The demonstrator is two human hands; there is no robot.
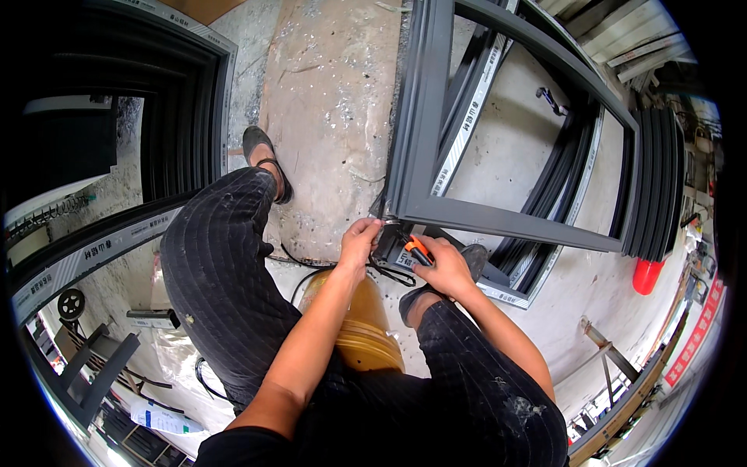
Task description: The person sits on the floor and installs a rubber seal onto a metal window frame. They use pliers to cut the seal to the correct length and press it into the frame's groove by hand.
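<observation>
Between my knees, the near corner of a dark grey window frame (405,201) stands close to my fingers. My left hand (360,243) is closed in a pinch at this corner; what lies between its fingertips is too small to make out. Just to the right, my right hand (445,268) is wrapped round an orange-and-black-handled tool (419,249). The tool's front end points toward the left fingertips, and its tip is hard to see against the dark profiles. A black cable (311,266) runs on the floor just under my hands.
A yellow bucket (362,331) stands between my legs. More dark frames (187,117) are stacked at the left, and dark profiles (657,183) stand at the right. A red bucket (647,275) is near them. Cardboard (327,117) covers the floor ahead.
</observation>
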